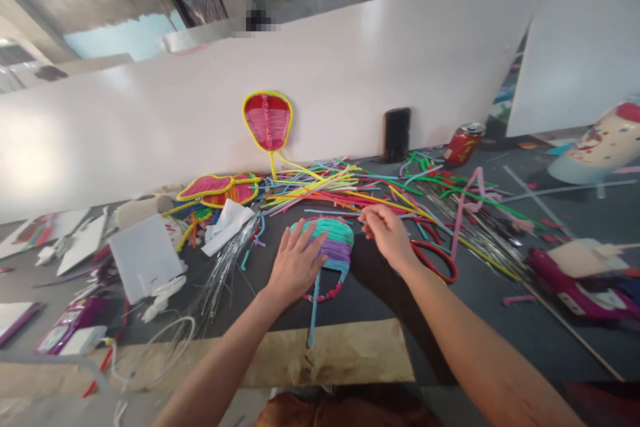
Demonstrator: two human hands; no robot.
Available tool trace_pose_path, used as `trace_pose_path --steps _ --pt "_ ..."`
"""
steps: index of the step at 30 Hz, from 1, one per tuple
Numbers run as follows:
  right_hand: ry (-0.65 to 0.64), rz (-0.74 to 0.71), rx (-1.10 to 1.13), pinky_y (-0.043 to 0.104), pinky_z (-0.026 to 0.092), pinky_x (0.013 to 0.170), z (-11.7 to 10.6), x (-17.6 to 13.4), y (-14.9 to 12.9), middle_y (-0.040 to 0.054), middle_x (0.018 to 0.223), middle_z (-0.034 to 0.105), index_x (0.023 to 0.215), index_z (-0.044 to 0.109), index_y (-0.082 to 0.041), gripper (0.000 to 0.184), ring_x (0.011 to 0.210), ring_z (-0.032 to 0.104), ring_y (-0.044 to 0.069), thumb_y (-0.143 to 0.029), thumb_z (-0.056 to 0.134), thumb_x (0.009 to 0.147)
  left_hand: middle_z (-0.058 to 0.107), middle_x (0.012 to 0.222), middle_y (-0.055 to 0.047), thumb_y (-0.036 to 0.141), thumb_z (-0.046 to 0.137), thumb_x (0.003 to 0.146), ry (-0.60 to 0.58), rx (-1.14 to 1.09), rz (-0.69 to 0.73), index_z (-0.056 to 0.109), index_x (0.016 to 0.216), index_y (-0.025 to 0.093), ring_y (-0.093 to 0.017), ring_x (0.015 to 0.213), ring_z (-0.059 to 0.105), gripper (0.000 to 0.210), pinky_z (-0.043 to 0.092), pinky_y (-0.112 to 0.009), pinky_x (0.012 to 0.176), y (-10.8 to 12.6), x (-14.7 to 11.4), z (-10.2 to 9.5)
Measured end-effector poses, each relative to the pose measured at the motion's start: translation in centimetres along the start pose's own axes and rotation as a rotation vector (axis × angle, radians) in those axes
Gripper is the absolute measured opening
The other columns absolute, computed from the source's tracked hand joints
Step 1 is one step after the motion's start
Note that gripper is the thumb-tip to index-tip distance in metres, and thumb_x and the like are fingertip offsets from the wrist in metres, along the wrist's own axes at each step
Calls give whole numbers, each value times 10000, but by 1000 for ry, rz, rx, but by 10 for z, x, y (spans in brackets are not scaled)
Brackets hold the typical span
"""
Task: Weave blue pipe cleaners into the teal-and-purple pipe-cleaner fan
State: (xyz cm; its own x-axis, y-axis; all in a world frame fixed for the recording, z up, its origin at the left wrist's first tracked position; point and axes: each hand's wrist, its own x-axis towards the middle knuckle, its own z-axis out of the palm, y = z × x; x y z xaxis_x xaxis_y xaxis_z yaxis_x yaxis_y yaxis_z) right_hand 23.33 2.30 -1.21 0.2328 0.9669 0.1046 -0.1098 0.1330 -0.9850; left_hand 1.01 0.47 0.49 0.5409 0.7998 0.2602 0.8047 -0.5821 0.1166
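A rounded piece of pipe-cleaner work point(339, 251) lies on the dark table, banded in teal, purple and light blue. Its near end is an unfilled loop edged in pink and red, and a light blue pipe cleaner point(313, 313) sticks out of it towards me. My left hand point(297, 257) rests flat on the left side of the piece, fingers spread. Just right of the piece and raised above the table is my right hand point(385, 233), its fingers curled together; whatever they pinch is too small to make out.
Behind lie many loose pipe cleaners point(325, 190). A finished pink and yellow shape point(268, 121) leans on the white partition point(330, 80), with a phone point(397, 135) and a red can point(464, 144) farther right. Scissors point(450, 267) lie beside my right forearm; a purple glue gun point(575, 287) lies right.
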Motion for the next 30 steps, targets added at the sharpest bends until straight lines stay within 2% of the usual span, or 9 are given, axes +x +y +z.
trace_pose_path --steps 4,8,11,15,17,20,23,26,30 --pt "-142 -164 -321 342 459 763 3 -6 0 43 870 672 824 649 -235 110 861 591 213 -278 559 777 416 1447 -57 456 418 903 -109 60 -26 445 1353 315 -321 1372 268 472 166 -596 1092 -4 15 24" --pt "-201 -298 -621 367 473 790 3 -5 8 57 912 670 869 630 -237 180 899 595 222 -238 454 835 435 1434 -54 473 439 890 -113 -5 -47 445 1348 339 -303 1340 337 477 158 -583 1098 -8 11 34" --pt "-192 -307 -644 373 480 786 0 -2 13 63 907 668 865 621 -228 177 900 599 226 -250 447 843 485 1394 -63 458 443 891 14 -192 -96 526 1278 297 -290 1323 363 427 203 -536 1099 -16 10 36" --pt "-173 -330 -684 361 496 741 -5 0 2 80 925 657 916 609 -212 197 880 606 225 -287 436 859 600 1185 -104 371 296 949 448 -488 -443 609 1078 190 -210 1176 503 384 380 -379 1014 -36 12 41" --pt "-157 -328 -704 351 506 721 -9 -3 -8 81 931 656 965 600 -208 221 848 615 215 -312 428 871 602 1106 -119 358 260 955 541 -517 -539 583 1069 163 -202 1082 551 394 429 -362 951 -44 12 44" --pt "-219 -368 -848 375 506 782 -19 -22 -19 86 975 661 997 605 -217 239 910 617 230 -334 441 868 602 1061 -100 345 312 943 578 -554 -565 579 1032 170 -185 1024 573 331 449 -326 916 -49 11 48" --pt "-357 -480 -1177 464 413 961 -39 -56 -14 104 1180 610 1104 602 -242 301 1173 504 288 -332 461 853 609 1048 -82 313 335 936 584 -598 -559 588 999 184 -169 1009 580 291 453 -304 905 -45 12 49" --pt "-335 -481 -1492 569 298 1026 -65 -86 4 100 1408 447 1313 472 -264 473 1336 318 341 -413 438 865 628 1019 -76 288 366 923 569 -639 -552 605 966 185 -168 987 590 264 457 -301 898 -41 12 47" --pt "-262 -417 -1622 543 333 1015 -91 -95 24 116 1424 427 1394 373 -224 512 1340 331 306 -386 294 915 644 1021 -73 277 399 908 547 -666 -570 624 960 195 -183 998 589 245 464 -314 894 -37 12 45"
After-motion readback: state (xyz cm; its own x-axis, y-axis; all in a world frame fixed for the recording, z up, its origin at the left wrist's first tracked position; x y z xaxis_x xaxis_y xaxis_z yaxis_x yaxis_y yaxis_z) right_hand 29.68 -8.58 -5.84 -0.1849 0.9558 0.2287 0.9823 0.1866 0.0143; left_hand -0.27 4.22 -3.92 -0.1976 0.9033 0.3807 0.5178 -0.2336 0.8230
